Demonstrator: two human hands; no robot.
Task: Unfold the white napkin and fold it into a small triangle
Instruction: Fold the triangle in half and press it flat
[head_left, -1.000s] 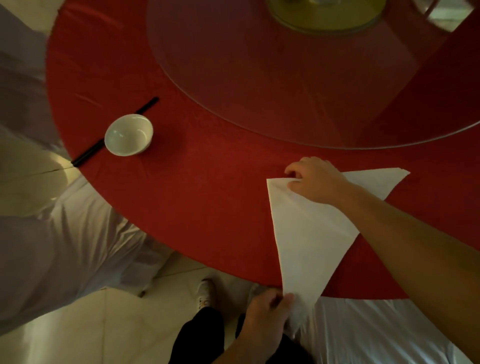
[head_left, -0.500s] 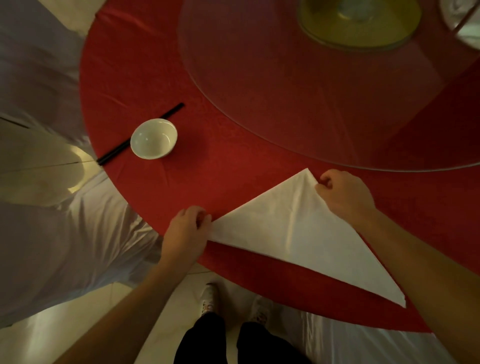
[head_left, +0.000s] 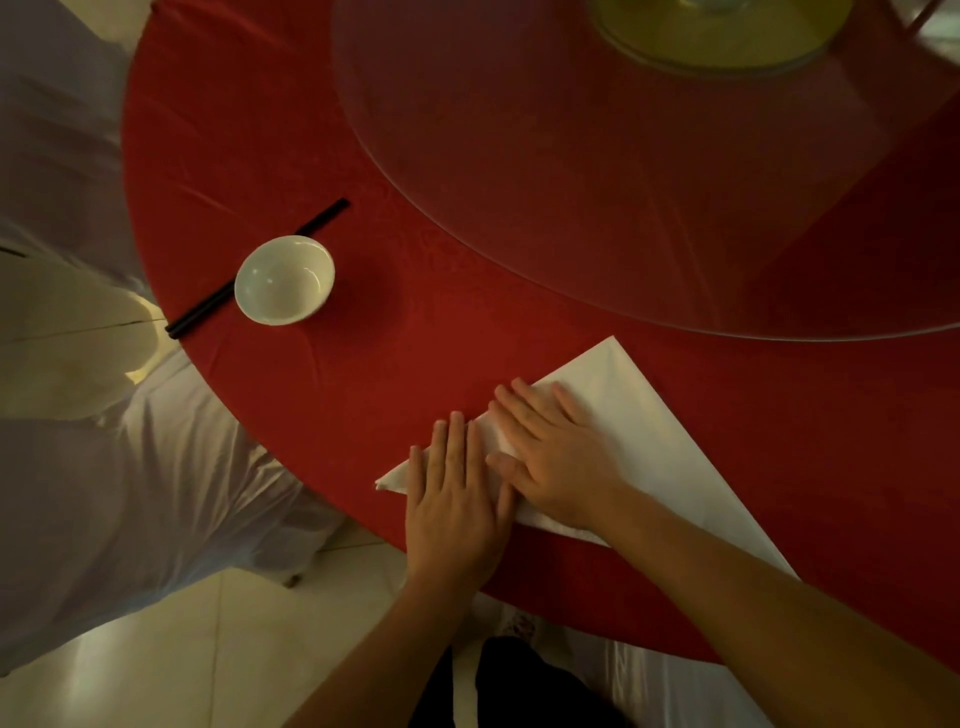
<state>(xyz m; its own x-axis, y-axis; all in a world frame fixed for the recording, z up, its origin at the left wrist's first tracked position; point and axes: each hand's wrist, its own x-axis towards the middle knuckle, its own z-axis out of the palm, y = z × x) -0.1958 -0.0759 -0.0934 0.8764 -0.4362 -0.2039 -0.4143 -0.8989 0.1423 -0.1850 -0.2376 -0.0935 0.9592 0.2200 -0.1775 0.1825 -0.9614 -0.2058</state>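
Observation:
The white napkin (head_left: 644, 431) lies flat on the red tablecloth (head_left: 415, 322) near the table's front edge, folded into a large triangle with one tip at the left and one running under my right forearm. My left hand (head_left: 457, 499) rests palm down on the napkin's left part, fingers straight and together. My right hand (head_left: 556, 457) lies flat beside it on the napkin's middle, fingers spread a little, thumb touching the left hand. Neither hand grips the cloth. Both hands cover part of the napkin.
A small white bowl (head_left: 284, 279) stands at the left on the tablecloth, with black chopsticks (head_left: 249, 270) lying behind it. A large glass turntable (head_left: 623, 182) fills the back of the table. White chair covers (head_left: 104, 493) stand at the left.
Both hands let go of the napkin's corners and moved together onto its left half, now pressing flat. The napkin itself stays in the same triangle shape.

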